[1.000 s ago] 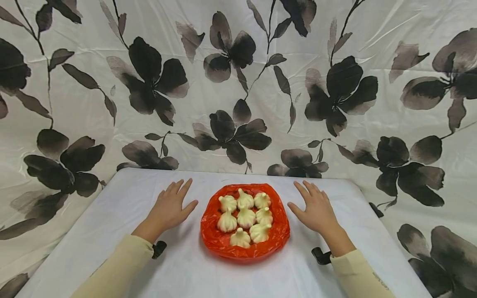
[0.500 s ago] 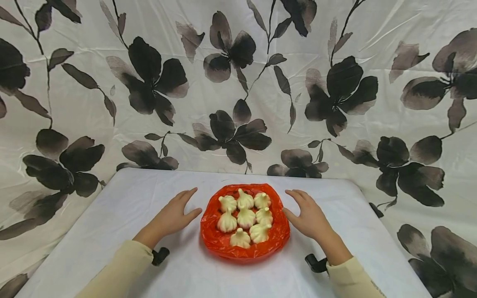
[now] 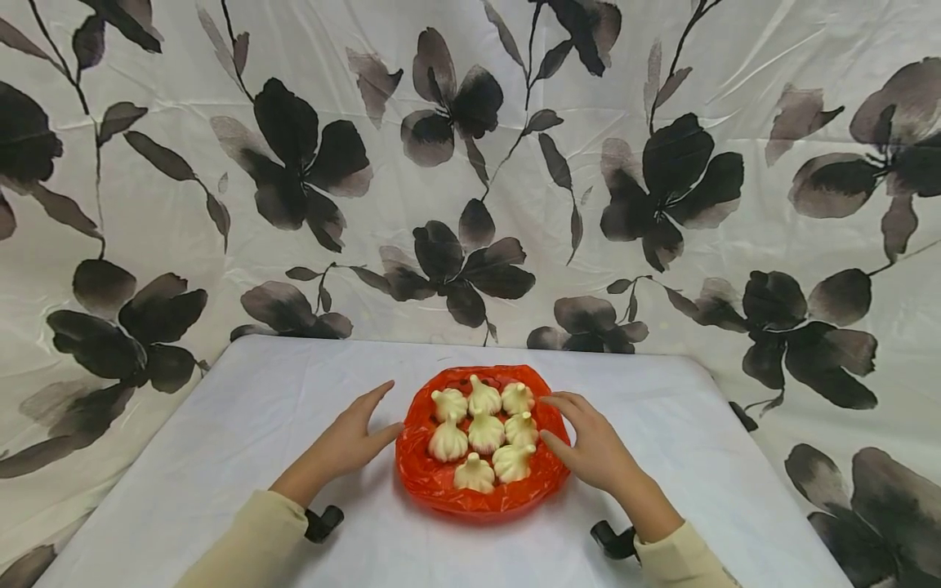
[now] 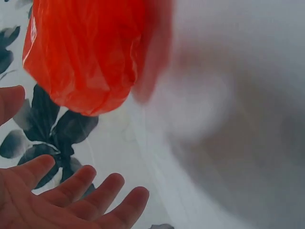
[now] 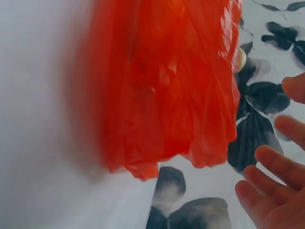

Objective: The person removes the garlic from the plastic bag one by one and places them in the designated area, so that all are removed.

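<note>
Several white garlic bulbs [image 3: 486,431] lie grouped in a red plastic bag [image 3: 470,505], whose rim is spread into a round shape on the table. My left hand [image 3: 345,445] is at the bag's left edge, fingers extended and thumb near the rim; in the left wrist view the fingers [image 4: 81,183] stand apart from the bag. Over the bag's right edge is my right hand [image 3: 599,445], thumb and fingers spread near the rightmost bulbs. Its fingers [image 5: 276,167] show a gap from the red plastic in the right wrist view. Neither hand holds anything.
A white cloth covers the table [image 3: 294,367]. Behind it hangs a pale curtain [image 3: 573,49] with dark printed flowers. A black wrist device [image 3: 323,523] sits below the left hand, and another black device [image 3: 613,539] below the right one.
Both hands have moved inward toward the bag, the right one farther, so that its fingertips now overlap the bag's right edge. The bag and the garlic stay in place.
</note>
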{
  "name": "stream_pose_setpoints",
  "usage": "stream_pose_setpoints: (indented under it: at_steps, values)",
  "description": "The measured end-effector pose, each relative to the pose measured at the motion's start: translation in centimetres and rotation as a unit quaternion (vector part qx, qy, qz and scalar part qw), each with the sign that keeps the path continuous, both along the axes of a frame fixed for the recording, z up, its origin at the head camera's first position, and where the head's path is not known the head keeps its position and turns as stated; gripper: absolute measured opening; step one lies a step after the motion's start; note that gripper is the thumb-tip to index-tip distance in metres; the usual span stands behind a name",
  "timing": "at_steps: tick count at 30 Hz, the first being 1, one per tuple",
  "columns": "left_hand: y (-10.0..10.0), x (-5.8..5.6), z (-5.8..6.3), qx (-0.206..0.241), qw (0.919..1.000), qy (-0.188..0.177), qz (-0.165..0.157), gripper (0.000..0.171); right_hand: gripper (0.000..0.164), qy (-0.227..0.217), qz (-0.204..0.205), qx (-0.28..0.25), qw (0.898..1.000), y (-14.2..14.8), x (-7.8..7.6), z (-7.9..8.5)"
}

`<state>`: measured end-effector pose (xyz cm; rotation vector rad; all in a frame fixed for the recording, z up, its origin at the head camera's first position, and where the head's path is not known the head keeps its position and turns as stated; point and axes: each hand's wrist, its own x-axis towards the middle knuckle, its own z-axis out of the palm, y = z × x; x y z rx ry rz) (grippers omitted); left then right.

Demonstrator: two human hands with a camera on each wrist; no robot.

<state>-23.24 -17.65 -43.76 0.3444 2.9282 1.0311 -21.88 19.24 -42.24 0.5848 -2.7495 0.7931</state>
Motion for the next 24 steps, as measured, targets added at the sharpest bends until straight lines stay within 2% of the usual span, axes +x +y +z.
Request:
stream_pose_setpoints:
  at_steps: [5, 12, 24]
  values:
    - [0.5, 0.2, -0.5, 0.028, 0.9996, -0.012, 0.0, 0.074, 0.046, -0.004, 0.011, -0.01, 1.0, -0.5, 0.1, -0.5]
    - [1.2, 0.2, -1.5, 0.04, 0.9986, -0.033, 0.009, 0.074, 0.042, -0.006, 0.026, -0.017, 0.999, -0.9, 0.3, -1.1]
    - [2.4, 0.6, -2.1, 0.092, 0.9947, -0.044, 0.002, 0.069, 0.038, -0.005, 0.052, -0.026, 0.998, -1.7, 0.6, -1.7]
